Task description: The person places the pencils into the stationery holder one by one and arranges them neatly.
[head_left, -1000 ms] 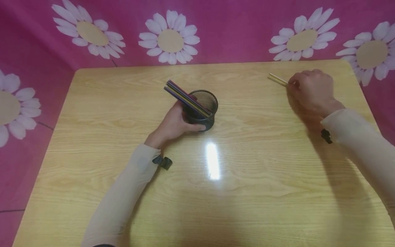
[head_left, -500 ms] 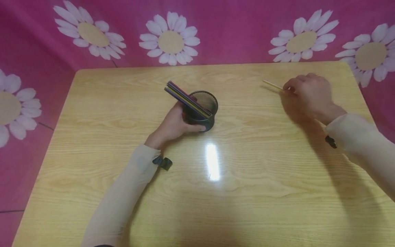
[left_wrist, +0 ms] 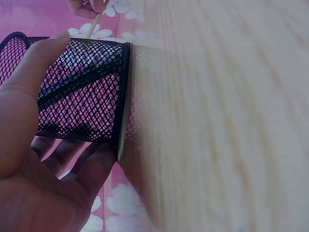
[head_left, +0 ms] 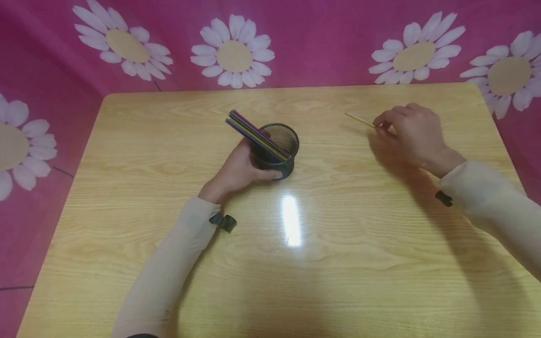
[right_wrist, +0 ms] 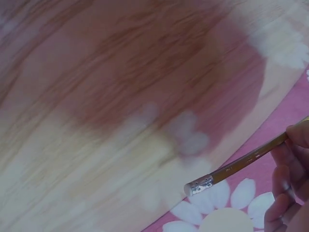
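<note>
My left hand [head_left: 236,166] grips a black mesh pencil cup [head_left: 287,170] from its left side, thumb across the front and fingers round the back. Several dark, yellow and red pencils [head_left: 257,135] lean in the cup, their upper ends sticking out to the left. In the left wrist view the mesh wall [left_wrist: 91,92] lies between thumb and fingers, the cup's base on the table. Off to the right, my right hand [head_left: 416,134] pinches a yellow pencil [head_left: 360,119] above the table. Its metal band and white eraser [right_wrist: 199,186] point away from the fingers in the right wrist view.
A light wood-grain table [head_left: 346,281] spans the scene, with a bright lamp reflection in front of the cup. Behind it and on the left hangs a magenta cloth [head_left: 321,42] printed with white daisies.
My right hand has moved left and slightly toward me with the pencil, nearer to the cup. The left hand and the cup have stayed in place.
</note>
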`<state>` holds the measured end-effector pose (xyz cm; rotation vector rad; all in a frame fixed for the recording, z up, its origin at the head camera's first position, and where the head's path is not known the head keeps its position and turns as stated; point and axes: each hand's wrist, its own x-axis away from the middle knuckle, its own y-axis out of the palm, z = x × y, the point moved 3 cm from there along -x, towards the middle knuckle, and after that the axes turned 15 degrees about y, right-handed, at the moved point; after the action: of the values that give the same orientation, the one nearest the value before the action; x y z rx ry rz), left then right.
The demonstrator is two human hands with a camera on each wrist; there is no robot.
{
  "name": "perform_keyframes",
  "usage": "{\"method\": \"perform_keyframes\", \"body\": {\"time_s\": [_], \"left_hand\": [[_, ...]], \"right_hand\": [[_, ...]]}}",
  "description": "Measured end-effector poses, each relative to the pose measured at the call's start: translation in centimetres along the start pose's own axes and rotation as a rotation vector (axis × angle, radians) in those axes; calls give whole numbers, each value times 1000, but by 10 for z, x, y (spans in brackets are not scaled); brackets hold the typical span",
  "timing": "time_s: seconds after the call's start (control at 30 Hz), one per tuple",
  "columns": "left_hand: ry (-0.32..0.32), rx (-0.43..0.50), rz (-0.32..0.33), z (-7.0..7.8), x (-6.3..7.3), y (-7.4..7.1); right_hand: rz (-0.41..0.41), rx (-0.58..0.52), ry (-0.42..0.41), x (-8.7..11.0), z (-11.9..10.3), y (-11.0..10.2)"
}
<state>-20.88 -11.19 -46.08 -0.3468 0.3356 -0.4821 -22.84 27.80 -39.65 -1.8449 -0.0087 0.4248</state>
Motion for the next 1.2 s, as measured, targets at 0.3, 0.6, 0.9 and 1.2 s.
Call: {"method": "perform_keyframes", "body": {"time_s": [0.3, 0.6, 0.9, 1.2], "left_hand": [[-20, -5, -8, 19, 1, -2], [-19, -2, -6, 28, 2, -2], [-22, -8, -2, 27, 1, -1], [-22, -4, -3, 17, 0, -2]], "right_hand": [[16, -25, -5, 1, -14, -5], [37, -87, 5, 2, -21, -8], [39, -145, 14, -1, -35, -11], [23, -190, 17, -4, -56, -10]]}}
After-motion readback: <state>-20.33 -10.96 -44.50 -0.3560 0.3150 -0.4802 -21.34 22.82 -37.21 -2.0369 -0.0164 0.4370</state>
